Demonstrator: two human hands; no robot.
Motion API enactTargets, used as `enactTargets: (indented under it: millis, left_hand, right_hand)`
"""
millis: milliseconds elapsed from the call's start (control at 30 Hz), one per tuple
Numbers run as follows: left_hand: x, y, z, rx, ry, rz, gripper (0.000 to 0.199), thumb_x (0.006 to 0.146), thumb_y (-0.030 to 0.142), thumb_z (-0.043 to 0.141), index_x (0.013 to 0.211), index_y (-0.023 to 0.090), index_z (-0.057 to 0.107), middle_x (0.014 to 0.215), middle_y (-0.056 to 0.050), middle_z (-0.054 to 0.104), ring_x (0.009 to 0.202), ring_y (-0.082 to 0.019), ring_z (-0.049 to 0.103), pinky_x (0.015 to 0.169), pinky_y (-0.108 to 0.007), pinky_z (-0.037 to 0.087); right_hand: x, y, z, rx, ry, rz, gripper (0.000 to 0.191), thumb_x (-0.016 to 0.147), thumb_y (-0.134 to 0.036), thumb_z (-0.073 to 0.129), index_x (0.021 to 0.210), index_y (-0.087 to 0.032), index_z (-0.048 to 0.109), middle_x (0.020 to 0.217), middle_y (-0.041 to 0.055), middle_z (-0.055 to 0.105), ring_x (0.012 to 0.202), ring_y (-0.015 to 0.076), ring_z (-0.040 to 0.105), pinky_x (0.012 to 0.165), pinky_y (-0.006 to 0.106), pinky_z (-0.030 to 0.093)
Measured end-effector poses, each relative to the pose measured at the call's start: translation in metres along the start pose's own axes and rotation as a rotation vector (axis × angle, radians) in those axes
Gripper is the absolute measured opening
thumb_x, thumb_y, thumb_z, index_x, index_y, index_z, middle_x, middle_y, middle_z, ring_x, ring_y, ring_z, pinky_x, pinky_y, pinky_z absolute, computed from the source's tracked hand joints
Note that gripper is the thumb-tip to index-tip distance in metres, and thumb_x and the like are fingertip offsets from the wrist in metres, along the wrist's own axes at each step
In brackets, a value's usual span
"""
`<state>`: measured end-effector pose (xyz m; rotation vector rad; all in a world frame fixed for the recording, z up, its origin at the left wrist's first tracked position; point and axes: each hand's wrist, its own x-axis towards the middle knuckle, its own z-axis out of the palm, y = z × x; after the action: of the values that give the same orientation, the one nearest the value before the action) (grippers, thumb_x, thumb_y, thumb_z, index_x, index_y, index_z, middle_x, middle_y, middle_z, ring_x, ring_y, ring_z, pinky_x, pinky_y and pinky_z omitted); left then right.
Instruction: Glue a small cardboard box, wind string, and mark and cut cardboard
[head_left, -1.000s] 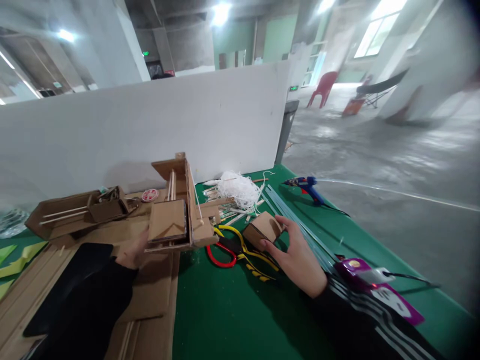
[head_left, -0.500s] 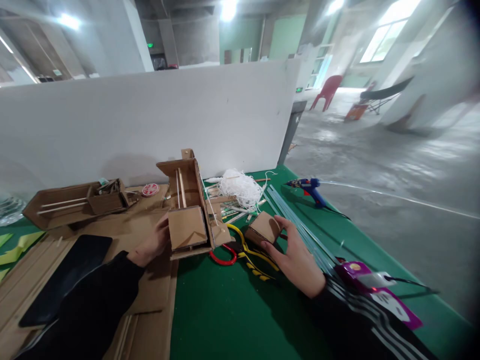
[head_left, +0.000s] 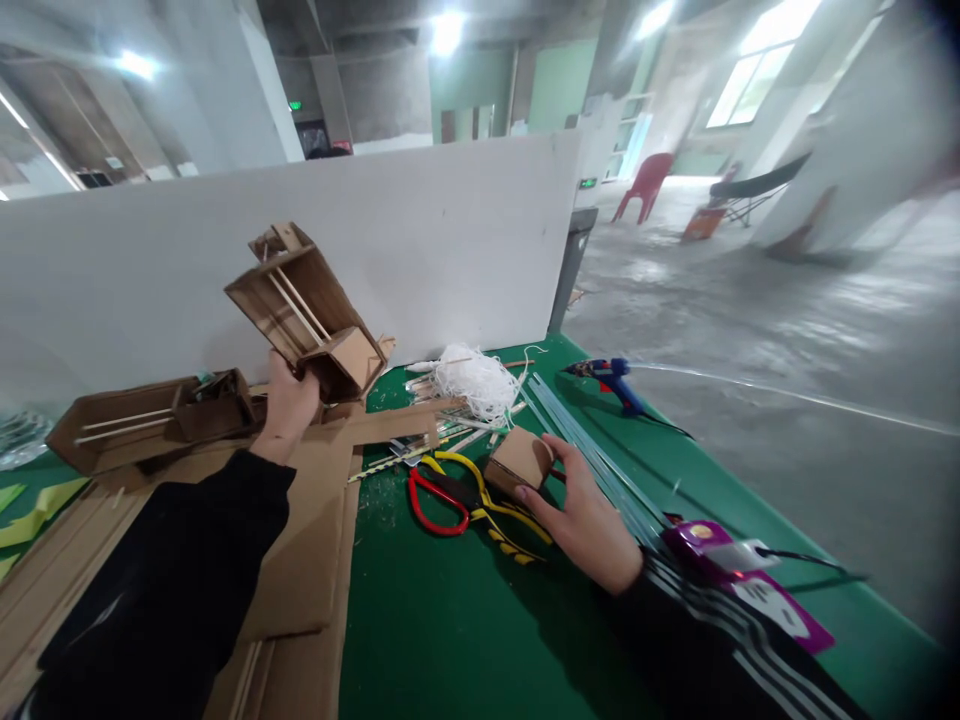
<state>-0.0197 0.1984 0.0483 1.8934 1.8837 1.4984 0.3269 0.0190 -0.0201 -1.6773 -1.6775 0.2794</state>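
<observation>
My left hand [head_left: 289,400] is closed on the lower end of a long cardboard box [head_left: 315,290], lifted and tilted in front of the white partition. Wooden sticks run along the box's inside, and a smaller cardboard compartment is set into its lower end. My right hand [head_left: 581,510] grips a small cardboard block [head_left: 519,460] between thumb and fingers, low over the green table. Just left of that block lie red-handled scissors [head_left: 439,505] and yellow-handled pliers [head_left: 491,505], partly overlapping.
Beyond the tools lie a tangle of white string [head_left: 476,385] and clear glue sticks [head_left: 585,440]. A blue glue gun [head_left: 611,375] and a purple power strip [head_left: 720,560] are on the right. Another cardboard box [head_left: 124,425] and cardboard sheets [head_left: 300,540] occupy the left. The white partition [head_left: 450,230] borders the back.
My left hand has raised the long cardboard box up and to the left, tilting it and uncovering the scissors and sticks. My right hand still holds the block in nearly the same place.
</observation>
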Motion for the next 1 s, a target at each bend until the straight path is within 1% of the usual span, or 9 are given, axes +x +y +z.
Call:
enactTargets:
  millis: [67, 133, 267, 333, 400, 533, 767, 900, 1000]
  left_hand:
    - [0.000, -0.005, 0.012, 0.109, 0.026, -0.025, 0.042, 0.088, 0.027, 0.053, 0.128, 0.015, 0.043, 0.114, -0.016, 0.063, 0.105, -0.031, 0.063, 0.091, -0.049, 0.049]
    - [-0.005, -0.011, 0.024, 0.197, 0.023, -0.036, 0.044, 0.087, 0.026, 0.056, 0.128, 0.013, 0.045, 0.114, -0.019, 0.062, 0.108, -0.035, 0.061, 0.093, -0.052, 0.047]
    - [-0.014, -0.022, 0.043, 0.309, -0.011, -0.032, 0.039, 0.091, 0.031, 0.059, 0.126, 0.016, 0.052, 0.125, -0.013, 0.058, 0.111, -0.028, 0.059, 0.092, -0.049, 0.049]
    - [-0.016, -0.026, 0.048, 0.342, -0.033, -0.039, 0.036, 0.092, 0.033, 0.059, 0.125, 0.017, 0.055, 0.125, -0.010, 0.058, 0.107, -0.025, 0.060, 0.089, -0.047, 0.052]
    - [-0.017, -0.029, 0.052, 0.361, -0.067, -0.033, 0.036, 0.092, 0.033, 0.059, 0.124, 0.017, 0.055, 0.125, -0.010, 0.058, 0.106, -0.024, 0.061, 0.087, -0.046, 0.053]
    - [-0.020, -0.028, 0.052, 0.363, -0.214, 0.034, 0.036, 0.092, 0.033, 0.059, 0.123, 0.016, 0.056, 0.122, -0.010, 0.060, 0.103, -0.024, 0.062, 0.086, -0.045, 0.054]
    - [-0.027, -0.026, 0.039, 0.445, -0.459, 0.100, 0.033, 0.093, 0.034, 0.058, 0.121, 0.016, 0.057, 0.118, -0.009, 0.062, 0.099, -0.022, 0.063, 0.084, -0.043, 0.054]
    - [-0.035, -0.029, 0.031, 0.536, -0.591, 0.109, 0.031, 0.093, 0.033, 0.058, 0.119, 0.016, 0.058, 0.118, -0.009, 0.062, 0.099, -0.022, 0.063, 0.083, -0.042, 0.055]
    - [-0.042, -0.028, 0.028, 0.606, -0.655, 0.120, 0.031, 0.093, 0.033, 0.058, 0.120, 0.017, 0.058, 0.119, -0.009, 0.061, 0.100, -0.022, 0.063, 0.084, -0.043, 0.054]
  right_hand:
    - [0.000, 0.000, 0.000, -0.007, 0.004, -0.002, 0.056, 0.087, -0.045, 0.055, 0.133, -0.019, 0.035, 0.131, 0.0168, 0.054, 0.118, 0.0327, 0.057, 0.096, 0.049, 0.050]
    - [0.000, 0.001, 0.000, -0.007, 0.009, -0.007, 0.056, 0.087, -0.045, 0.055, 0.132, -0.019, 0.035, 0.131, 0.0164, 0.054, 0.117, 0.0324, 0.058, 0.095, 0.048, 0.050]
    - [-0.001, 0.001, 0.002, 0.007, 0.013, -0.010, 0.057, 0.087, -0.044, 0.056, 0.133, -0.018, 0.035, 0.130, 0.0162, 0.054, 0.118, 0.0322, 0.057, 0.097, 0.049, 0.049]
    - [0.000, 0.002, 0.002, 0.024, 0.027, -0.004, 0.057, 0.086, -0.043, 0.057, 0.133, -0.018, 0.036, 0.129, 0.0156, 0.054, 0.118, 0.0317, 0.056, 0.098, 0.049, 0.048]
    - [0.000, 0.003, 0.003, 0.046, 0.064, -0.014, 0.056, 0.086, -0.042, 0.058, 0.132, -0.018, 0.037, 0.130, 0.0153, 0.053, 0.119, 0.0312, 0.054, 0.101, 0.050, 0.045]
    - [0.002, 0.007, 0.005, 0.055, 0.124, -0.037, 0.054, 0.086, -0.040, 0.058, 0.131, -0.018, 0.038, 0.133, 0.0158, 0.049, 0.124, 0.0314, 0.049, 0.105, 0.050, 0.041]
    - [0.004, 0.012, 0.007, 0.024, 0.137, 0.018, 0.050, 0.085, -0.042, 0.058, 0.126, -0.020, 0.042, 0.128, 0.0144, 0.053, 0.119, 0.0320, 0.053, 0.103, 0.052, 0.042]
    - [0.008, 0.015, 0.006, 0.028, 0.231, -0.029, 0.050, 0.084, -0.043, 0.059, 0.125, -0.017, 0.044, 0.130, 0.0175, 0.052, 0.121, 0.0329, 0.051, 0.103, 0.052, 0.041]
    - [0.010, 0.020, 0.004, 0.006, 0.273, -0.042, 0.050, 0.085, -0.041, 0.057, 0.126, -0.015, 0.044, 0.133, 0.0201, 0.050, 0.125, 0.0338, 0.048, 0.103, 0.052, 0.041]
